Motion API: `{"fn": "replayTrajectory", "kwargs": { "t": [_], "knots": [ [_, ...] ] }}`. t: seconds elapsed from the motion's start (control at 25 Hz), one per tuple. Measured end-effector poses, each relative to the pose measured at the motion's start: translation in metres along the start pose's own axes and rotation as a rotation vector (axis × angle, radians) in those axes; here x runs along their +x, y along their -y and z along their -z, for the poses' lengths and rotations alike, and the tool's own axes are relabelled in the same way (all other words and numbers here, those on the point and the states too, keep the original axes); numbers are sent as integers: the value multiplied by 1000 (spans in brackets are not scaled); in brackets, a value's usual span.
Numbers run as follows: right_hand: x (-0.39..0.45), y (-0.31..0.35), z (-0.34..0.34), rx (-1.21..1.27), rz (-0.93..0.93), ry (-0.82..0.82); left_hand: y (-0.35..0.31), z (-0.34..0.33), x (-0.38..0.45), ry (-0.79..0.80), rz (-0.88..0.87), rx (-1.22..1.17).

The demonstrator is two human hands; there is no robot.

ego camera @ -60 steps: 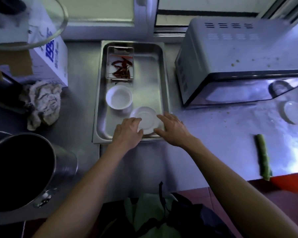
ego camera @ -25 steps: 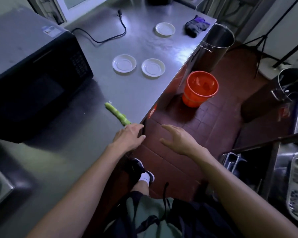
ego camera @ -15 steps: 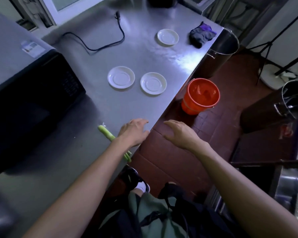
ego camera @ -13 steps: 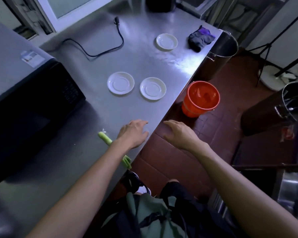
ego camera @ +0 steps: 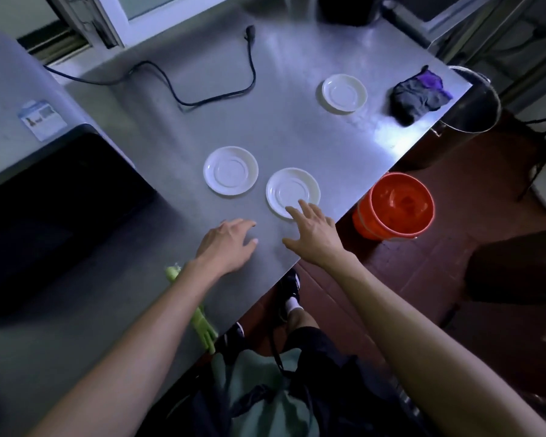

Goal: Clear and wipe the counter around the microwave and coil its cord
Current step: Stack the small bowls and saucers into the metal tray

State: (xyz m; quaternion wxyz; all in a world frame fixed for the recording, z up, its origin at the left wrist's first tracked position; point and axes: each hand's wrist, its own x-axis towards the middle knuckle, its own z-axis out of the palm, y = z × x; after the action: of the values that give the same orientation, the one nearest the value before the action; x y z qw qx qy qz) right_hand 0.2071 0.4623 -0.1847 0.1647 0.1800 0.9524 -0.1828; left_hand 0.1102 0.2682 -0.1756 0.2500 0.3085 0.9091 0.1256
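Since both hands are empty, fingers loosely spread, we judge saucer pickup is the step: slide fingertips under the rim, lift flat. The microwave (ego camera: 44,171) sits far left on the counter (ego camera: 297,134); its cord (ego camera: 202,99) lies uncoiled behind. Right hand (ego camera: 316,234) reaches the nearest saucer (ego camera: 292,190); left hand (ego camera: 227,244) hovers beside.

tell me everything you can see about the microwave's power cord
The power cord is a thin black cable, rubbery-looking, lying loose and uncoiled on the steel counter. It comes from behind the microwave at the window side, dips in a slack curve, then rises to its plug, which lies unplugged on the counter. Neither hand touches it, and no saucer rests on it.
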Motion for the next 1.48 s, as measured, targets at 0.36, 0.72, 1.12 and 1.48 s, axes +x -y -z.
{"fn": "replayTrajectory", "kwargs": {
  "t": [0.36, 0.72, 1.12, 1.48],
  "knots": [
    [107, -29, 8, -160, 165, 95, -20, 4, 60, -25, 200, -80],
    [134, -37, 7, -234, 271, 166, -26, 1, 88, -49, 286, -162],
    [171, -37, 19, -217, 239, 122, 4, 13, 126, -192, 291, -95],
    [191, -32, 20, -88, 195, 45, 29, 12, 181, -69, 390, 41]
  ]
}}
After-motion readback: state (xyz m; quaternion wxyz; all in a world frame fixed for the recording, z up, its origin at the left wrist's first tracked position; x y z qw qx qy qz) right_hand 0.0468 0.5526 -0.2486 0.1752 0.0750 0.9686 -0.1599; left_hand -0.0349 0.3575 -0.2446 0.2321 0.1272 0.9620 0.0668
